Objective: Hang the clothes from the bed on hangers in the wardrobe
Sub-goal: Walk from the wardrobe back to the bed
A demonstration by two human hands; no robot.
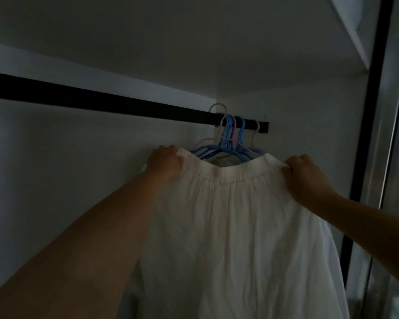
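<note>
Item 1. Bare left hand (165, 163), at about 9 o'clock from frame centre: fingers curled tight, pinching the left end of the garment's waistband.

Item 2. Black flat metal wardrobe rail (101, 101), running from the left edge at 9 o'clock down toward centre, ending at a bracket on the white back wall (55, 157).

Item 3. White crinkled cotton skirt with elastic gathered waistband (235, 226), centre to 6 o'clock. Held up in the air in front of the rail, just below the hangers, waistband stretched roughly level between the two hands. Waist opening points up to 12 o'clock; long axis vertical, the cloth falling out of view at 6 o'clock.

Item 4. Cluster of thin plastic hangers, mostly blue with pink and cream ones (228, 139), at 12 o'clock from the skirt, hooked on the right end of the rail, bunched close. Whether any carries clothing cannot be told; a pale patch shows behind the waistband.

Item 5. Bare right hand (305, 174), at 3 o'clock: closed in a fist, gripping the right end of the waistband.

Item 6. Black vertical wardrobe frame post (369, 111), at 2 o'clock.

Status, as judged: skirt brought to the wardrobe but not yet on a hanger. Remaining: take a hanger, fit the skirt, hook it on the rail. The bed is out of view, so other clothes left cannot be counted.
</note>
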